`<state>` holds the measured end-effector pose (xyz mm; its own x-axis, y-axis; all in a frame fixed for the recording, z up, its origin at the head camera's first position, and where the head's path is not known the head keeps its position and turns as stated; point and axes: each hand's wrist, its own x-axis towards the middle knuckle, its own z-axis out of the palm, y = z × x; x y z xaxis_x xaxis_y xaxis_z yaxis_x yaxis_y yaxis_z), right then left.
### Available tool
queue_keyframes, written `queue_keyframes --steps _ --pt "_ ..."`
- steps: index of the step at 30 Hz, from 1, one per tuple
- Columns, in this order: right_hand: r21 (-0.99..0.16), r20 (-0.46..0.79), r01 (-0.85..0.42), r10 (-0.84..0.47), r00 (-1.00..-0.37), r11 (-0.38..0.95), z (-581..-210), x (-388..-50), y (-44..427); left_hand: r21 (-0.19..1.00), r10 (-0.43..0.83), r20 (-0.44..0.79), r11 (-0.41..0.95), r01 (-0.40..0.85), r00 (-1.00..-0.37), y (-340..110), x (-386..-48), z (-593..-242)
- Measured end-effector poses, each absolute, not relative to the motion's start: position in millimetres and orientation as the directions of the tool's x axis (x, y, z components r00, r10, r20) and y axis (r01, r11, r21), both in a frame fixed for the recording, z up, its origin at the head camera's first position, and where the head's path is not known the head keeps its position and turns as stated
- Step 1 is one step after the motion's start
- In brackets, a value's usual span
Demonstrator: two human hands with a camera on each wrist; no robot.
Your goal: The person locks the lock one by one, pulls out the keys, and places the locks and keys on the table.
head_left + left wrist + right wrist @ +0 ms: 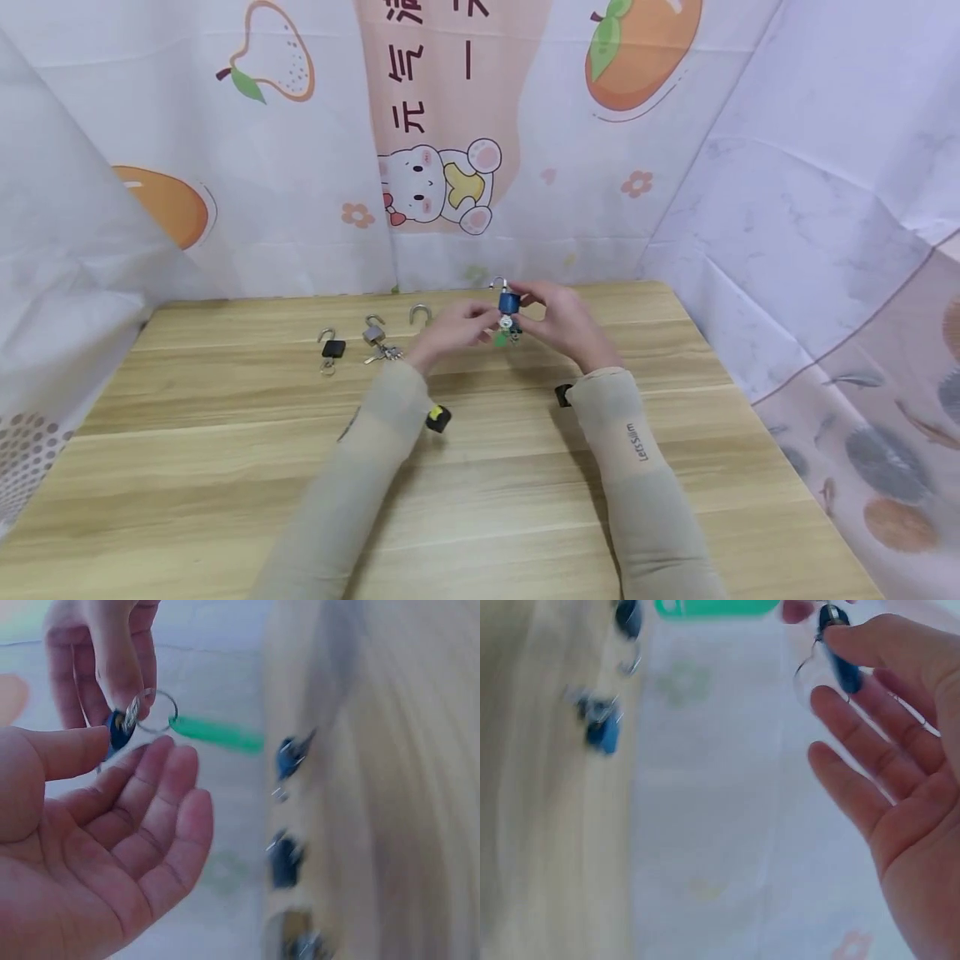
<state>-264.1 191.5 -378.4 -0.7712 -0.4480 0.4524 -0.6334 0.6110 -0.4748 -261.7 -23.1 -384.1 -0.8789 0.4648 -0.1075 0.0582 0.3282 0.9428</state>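
Observation:
Above the far part of the table, both hands hold a blue padlock with its shackle standing open. My right hand grips its body between thumb and fingers. From the other side my left hand has its thumb and index finger on the padlock, the remaining fingers loosely bent. At the padlock's lower end are a key and a metal ring, from which a green tag hangs. Another blue padlock with keys lies on the table, mostly behind the green tag in the head view.
To the left lie a black padlock and a grey padlock with keys. An open shackle shows behind the left hand. A black-and-yellow item and a black item sit by the forearms. A printed curtain borders the table.

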Motion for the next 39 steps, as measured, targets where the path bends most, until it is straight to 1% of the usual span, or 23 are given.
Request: queue_keyframes --steps 2,6,11,15,19,21,23,28,31,35,39 --pt "-0.426 0.499 -0.694 -0.489 -0.715 0.58 -373.5 -258.6 178.5 0.941 0.451 -0.085 0.329 0.077 -0.889 -40.9 -255.5 -379.3" --pt "-0.387 0.57 -0.781 -0.538 -0.621 0.49 -368.7 -251.5 153.9 0.93 0.434 -0.015 0.338 0.148 -0.901 -69.9 -242.5 -370.6" --pt "-0.349 0.641 -0.85 -0.561 -0.524 0.396 -365.7 -247.4 130.6 0.898 0.376 0.05 0.389 0.207 -0.925 -90.8 -227.0 -359.0" --pt "-0.346 0.657 -0.863 -0.561 -0.504 0.369 -360.4 -246.0 116.4 0.879 0.334 0.092 0.416 0.234 -0.938 -102.2 -218.3 -349.6" --pt "-0.364 0.653 -0.864 -0.566 -0.504 0.348 -356.6 -247.4 102.3 0.859 0.309 0.138 0.436 0.269 -0.941 -114.0 -214.6 -345.7" --pt "-0.395 0.648 -0.858 -0.563 -0.513 0.328 -356.1 -248.7 97.1 0.855 0.295 0.152 0.44 0.275 -0.943 -119.7 -213.7 -346.6" --pt "-0.452 0.632 -0.835 -0.547 -0.549 0.314 -356.5 -249.7 93.3 0.848 0.276 0.158 0.453 0.274 -0.948 -124.6 -212.5 -347.9" --pt "-0.629 0.545 -0.716 -0.485 -0.684 0.303 -358.0 -250.6 92.8 0.841 0.269 0.161 0.466 0.275 -0.95 -127.6 -213.0 -348.5" --pt "-0.718 0.48 -0.636 -0.461 -0.746 0.283 -357.1 -250.5 93.5 0.842 0.288 0.15 0.464 0.275 -0.946 -126.5 -213.2 -345.6" --pt "-0.794 0.423 -0.559 -0.442 -0.791 0.24 -356.4 -251.3 91.5 0.836 0.318 0.152 0.464 0.293 -0.936 -126.1 -212.0 -342.9" --pt "-0.867 0.35 -0.47 -0.465 -0.813 0.169 -359.7 -251.9 88.1 0.842 0.364 0.165 0.432 0.323 -0.917 -128.0 -208.6 -347.3"
